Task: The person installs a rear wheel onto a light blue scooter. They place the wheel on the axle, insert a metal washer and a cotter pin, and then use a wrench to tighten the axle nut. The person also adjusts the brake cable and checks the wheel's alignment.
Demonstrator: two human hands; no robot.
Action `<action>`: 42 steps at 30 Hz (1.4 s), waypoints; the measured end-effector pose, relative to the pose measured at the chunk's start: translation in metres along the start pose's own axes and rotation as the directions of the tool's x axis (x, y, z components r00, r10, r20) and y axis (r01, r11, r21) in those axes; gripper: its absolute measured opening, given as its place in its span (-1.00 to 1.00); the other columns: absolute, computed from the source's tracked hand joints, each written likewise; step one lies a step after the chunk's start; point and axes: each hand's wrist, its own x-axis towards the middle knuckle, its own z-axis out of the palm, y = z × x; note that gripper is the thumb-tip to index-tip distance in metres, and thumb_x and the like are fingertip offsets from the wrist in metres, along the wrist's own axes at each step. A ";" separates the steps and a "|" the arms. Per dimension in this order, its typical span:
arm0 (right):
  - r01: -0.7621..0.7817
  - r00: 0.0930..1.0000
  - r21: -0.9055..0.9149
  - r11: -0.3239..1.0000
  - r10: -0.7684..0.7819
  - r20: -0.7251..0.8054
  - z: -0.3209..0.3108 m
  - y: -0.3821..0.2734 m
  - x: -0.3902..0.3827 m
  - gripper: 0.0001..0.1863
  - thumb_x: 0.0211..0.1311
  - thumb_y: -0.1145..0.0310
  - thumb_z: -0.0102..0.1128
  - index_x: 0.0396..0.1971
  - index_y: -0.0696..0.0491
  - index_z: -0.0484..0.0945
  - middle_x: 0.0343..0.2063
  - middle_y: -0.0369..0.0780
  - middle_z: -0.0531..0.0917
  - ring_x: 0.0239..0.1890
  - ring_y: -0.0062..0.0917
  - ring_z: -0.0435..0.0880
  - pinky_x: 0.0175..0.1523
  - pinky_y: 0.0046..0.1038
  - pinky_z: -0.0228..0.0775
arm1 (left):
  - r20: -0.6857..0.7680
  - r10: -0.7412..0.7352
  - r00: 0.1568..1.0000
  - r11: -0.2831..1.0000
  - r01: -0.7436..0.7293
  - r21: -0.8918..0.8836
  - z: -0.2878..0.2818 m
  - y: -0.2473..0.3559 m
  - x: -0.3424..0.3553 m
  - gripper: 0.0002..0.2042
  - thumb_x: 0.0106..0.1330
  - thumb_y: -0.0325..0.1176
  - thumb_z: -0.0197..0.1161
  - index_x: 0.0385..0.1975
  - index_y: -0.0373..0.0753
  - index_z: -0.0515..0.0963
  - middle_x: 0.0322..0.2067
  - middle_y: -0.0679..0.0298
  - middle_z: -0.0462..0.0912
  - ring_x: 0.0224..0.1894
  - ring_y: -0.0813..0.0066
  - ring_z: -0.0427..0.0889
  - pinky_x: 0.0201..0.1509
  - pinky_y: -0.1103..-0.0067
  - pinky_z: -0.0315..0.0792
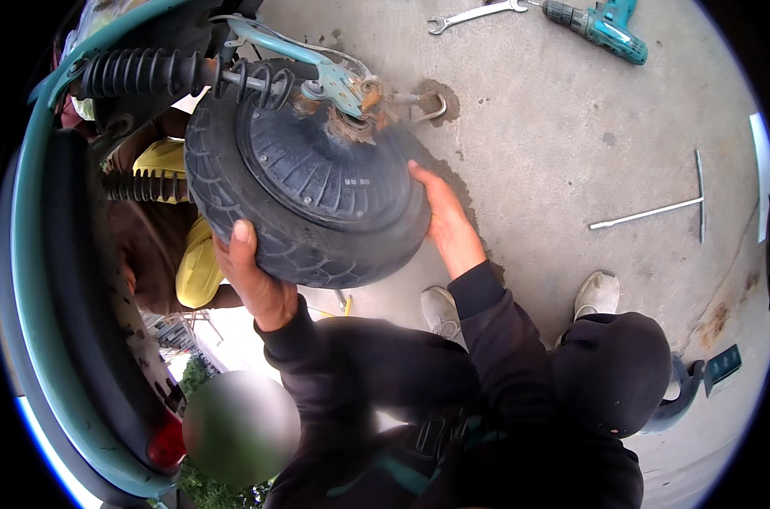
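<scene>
A black scooter wheel with a treaded tyre and a ribbed hub is tilted in front of me. My left hand grips the tyre's near left side, thumb over the tread. On the right side, my right hand is pressed round the tyre, its thumb toward the hub; its fingertips are hidden. Above the hub, a rusty axle end meets the teal swingarm. A black coil shock absorber runs from there to the scooter body. Whether the axle is still fastened I cannot tell.
On the concrete floor lie an open-end wrench, a teal cordless drill and a T-handle wrench. A person in brown clothing is behind the wheel, with yellow footwear or coverings visible. The scooter's red tail light is at lower left.
</scene>
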 end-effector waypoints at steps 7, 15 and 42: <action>0.048 0.998 0.033 0.998 -0.049 0.032 0.003 -0.002 -0.005 -0.54 0.47 0.15 0.15 0.16 0.18 0.48 0.02 -0.12 0.67 -0.01 -0.39 0.71 0.10 -0.30 0.59 | -0.020 -0.048 0.999 0.998 0.048 0.027 0.006 0.007 -0.002 -0.52 0.34 -0.19 0.34 0.14 -0.38 0.47 0.07 0.11 0.63 0.09 0.33 0.63 0.28 0.39 0.45; 0.648 0.556 -0.684 0.334 -0.821 0.126 0.053 -0.080 -0.043 -0.34 0.35 -0.11 0.18 0.19 0.15 0.53 0.10 0.04 0.64 0.15 -0.14 0.64 0.22 -0.24 0.45 | -0.037 -0.041 0.998 0.994 0.037 -0.102 0.020 0.015 0.005 -0.61 0.30 -0.33 0.37 0.03 -0.45 0.55 -0.04 0.07 0.69 -0.05 0.31 0.71 0.13 0.44 0.57; 0.331 0.918 -0.875 0.353 -0.335 0.212 0.171 -0.139 -0.085 -0.71 0.23 0.25 0.40 -0.36 0.23 0.72 -0.62 -0.18 0.66 -0.62 -0.50 0.54 -0.52 -0.38 0.34 | 0.168 -0.009 0.986 0.928 -0.054 0.369 0.023 0.054 0.056 -0.08 0.02 -0.41 0.60 0.35 -0.59 0.17 0.00 -0.08 0.62 -0.12 0.26 0.71 -0.06 0.52 0.61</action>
